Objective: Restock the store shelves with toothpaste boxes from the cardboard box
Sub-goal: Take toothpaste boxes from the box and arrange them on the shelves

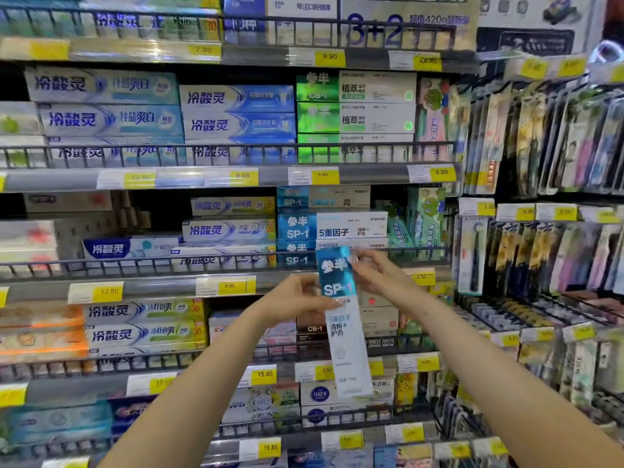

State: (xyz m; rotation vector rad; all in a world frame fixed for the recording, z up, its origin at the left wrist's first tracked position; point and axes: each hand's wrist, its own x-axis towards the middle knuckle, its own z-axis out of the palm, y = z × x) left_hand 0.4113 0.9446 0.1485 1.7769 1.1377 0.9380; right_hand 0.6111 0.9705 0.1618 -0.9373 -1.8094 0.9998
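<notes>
Both hands are raised in front of the shelves (233, 285), holding one toothpaste box (342, 319) between them. The box stands nearly upright, blue end up and white end down, tilted slightly. The left hand (297, 300) has its fingers curled round the box's left edge about a third of the way down. The right hand (374, 270) pinches the upper right edge near the blue end. Motion blur hides the exact finger placement, so the right-hand grip is judged, not certain.

The box is in the air, just in front of the wire rail (202, 263) of the third shelf, not yet on it. Directly behind its top sits a stack of matching SP-1 boxes (332, 228), lying flat with their long faces outward.

Step in hand: placement of one box. The cardboard supply box is not in view.

Next move, as judged: the box must be turned from upright to flat, lifted over the rail, and laid on or beside the matching stack with the printed face outward. The gap above that stack looks small, so a neighbouring slot may be needed.
</notes>
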